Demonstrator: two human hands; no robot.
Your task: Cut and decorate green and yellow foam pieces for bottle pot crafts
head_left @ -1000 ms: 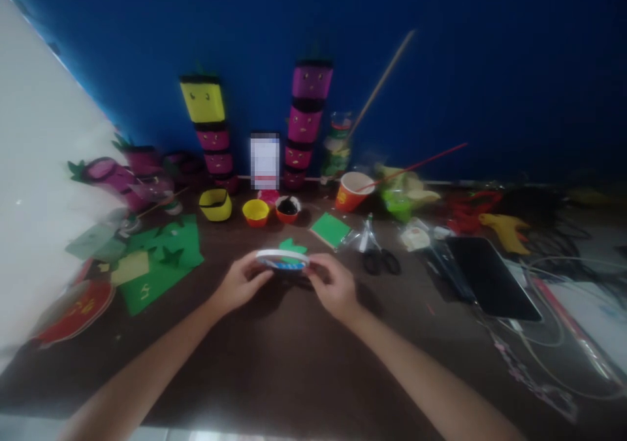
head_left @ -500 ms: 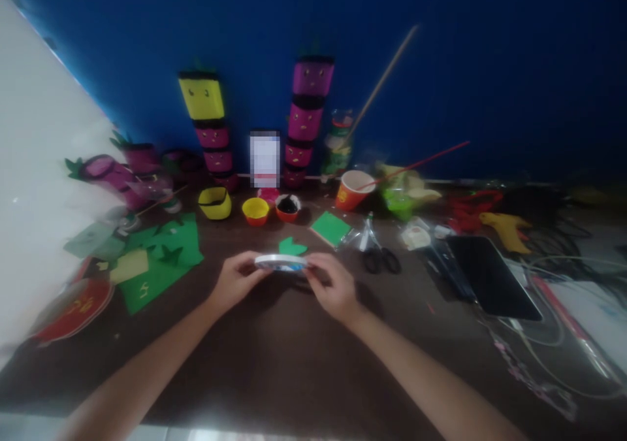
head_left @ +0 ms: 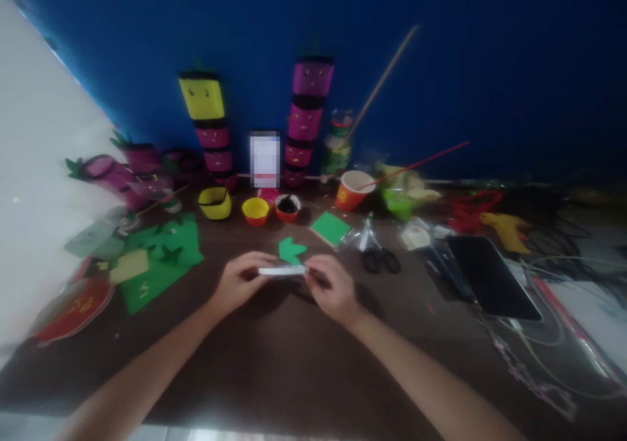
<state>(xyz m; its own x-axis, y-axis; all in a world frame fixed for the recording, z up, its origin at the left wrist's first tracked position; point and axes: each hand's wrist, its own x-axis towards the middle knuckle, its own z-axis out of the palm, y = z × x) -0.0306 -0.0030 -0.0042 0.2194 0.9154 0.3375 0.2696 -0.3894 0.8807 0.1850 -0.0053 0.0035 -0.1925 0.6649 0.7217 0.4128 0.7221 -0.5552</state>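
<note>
A narrow white roll of tape [head_left: 281, 271] is held edge-on above the dark table. On its left side, the fingers and thumb of my left hand [head_left: 239, 281] pinch it. My right hand [head_left: 335, 289] grips the right end between thumb and fingertips. Just beyond the roll lies a green leaf-shaped cutout [head_left: 292, 250]. Farther back and to the right is a green square pad [head_left: 331, 228]. Black-handled scissors [head_left: 380, 259] rest to the right of my right hand.
Small paint cups [head_left: 255, 211] stand behind, near a yellow band-shaped piece [head_left: 215, 204]. Purple and yellow face-decorated towers [head_left: 304, 121] lean by the blue wall. Green sheets [head_left: 164, 258] lie left. At right are a tablet [head_left: 494, 276], cables and a yellow glue gun [head_left: 507, 230].
The roll has tilted from showing part of its blue-marked inside to a thin edge, and sits slightly lower. More of the green cutout shows behind it. Both hands keep their hold.
</note>
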